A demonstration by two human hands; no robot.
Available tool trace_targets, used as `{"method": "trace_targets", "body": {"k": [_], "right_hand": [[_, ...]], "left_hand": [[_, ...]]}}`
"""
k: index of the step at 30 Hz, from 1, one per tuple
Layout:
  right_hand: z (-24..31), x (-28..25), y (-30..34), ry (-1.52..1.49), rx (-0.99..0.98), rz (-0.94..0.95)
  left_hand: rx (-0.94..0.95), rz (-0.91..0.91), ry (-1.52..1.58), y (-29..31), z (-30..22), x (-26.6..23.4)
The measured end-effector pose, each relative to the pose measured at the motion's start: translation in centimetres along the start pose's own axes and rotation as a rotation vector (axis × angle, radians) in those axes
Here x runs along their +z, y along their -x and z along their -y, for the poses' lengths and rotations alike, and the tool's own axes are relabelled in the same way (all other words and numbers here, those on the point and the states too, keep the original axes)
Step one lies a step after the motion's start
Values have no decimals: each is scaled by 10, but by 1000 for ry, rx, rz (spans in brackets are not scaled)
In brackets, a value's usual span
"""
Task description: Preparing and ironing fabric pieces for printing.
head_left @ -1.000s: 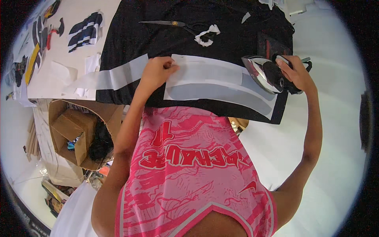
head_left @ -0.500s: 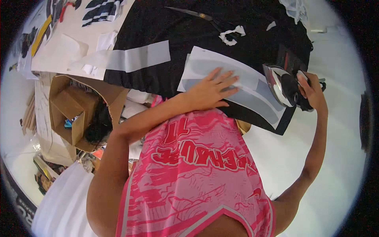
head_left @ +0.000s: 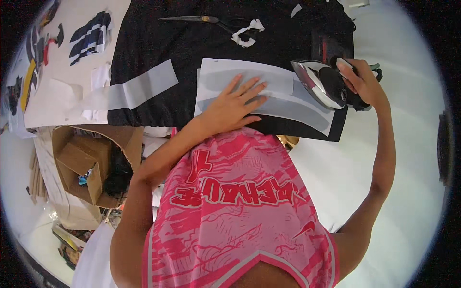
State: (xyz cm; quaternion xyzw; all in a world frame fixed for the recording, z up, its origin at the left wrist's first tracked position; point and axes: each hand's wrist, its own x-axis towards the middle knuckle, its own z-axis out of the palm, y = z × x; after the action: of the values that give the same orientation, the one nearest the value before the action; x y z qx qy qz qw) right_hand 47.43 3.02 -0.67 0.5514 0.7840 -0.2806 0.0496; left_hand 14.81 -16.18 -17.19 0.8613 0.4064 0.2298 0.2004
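My left hand [head_left: 235, 103] lies flat, fingers spread, on a pale grey sheet [head_left: 269, 91] that covers a black garment [head_left: 192, 53] spread on the table. My right hand [head_left: 362, 81] grips the black handle of a clothes iron [head_left: 319, 84], whose shiny soleplate is tilted up off the sheet at the sheet's right end. A second grey strip [head_left: 141, 86] lies on the garment's left part.
Black scissors [head_left: 201, 19] and a white scrap [head_left: 247, 33] lie at the garment's far side. Printed cut-outs [head_left: 89, 33] rest on white paper at the left. An open cardboard box [head_left: 86, 163] stands on the floor at the lower left. White table surface [head_left: 384, 158] extends right.
My left hand has slid right along the grey sheet, from its left edge to its middle. The iron has stayed at the sheet's right end in my right hand.
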Motion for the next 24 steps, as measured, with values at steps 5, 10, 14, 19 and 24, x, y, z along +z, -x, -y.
{"method": "trace_targets", "body": {"k": [5,10,14,19,24], "right_hand": [[55,12,17,108,-146,-177],[119,26,16,257,-56,65],[204,42,-3,192,15,186],[231,63,-10,37,1,226],[251,68,-14,177,14,151]], "left_hand": [[-84,-146,53,40,1,-48],[-360,-624,-161,84,26,-60],[-470,-555,-241,114,34,-71],[-430,-338,-325,111,28,-66],[-411,-430,-255,130,34,-70]]}}
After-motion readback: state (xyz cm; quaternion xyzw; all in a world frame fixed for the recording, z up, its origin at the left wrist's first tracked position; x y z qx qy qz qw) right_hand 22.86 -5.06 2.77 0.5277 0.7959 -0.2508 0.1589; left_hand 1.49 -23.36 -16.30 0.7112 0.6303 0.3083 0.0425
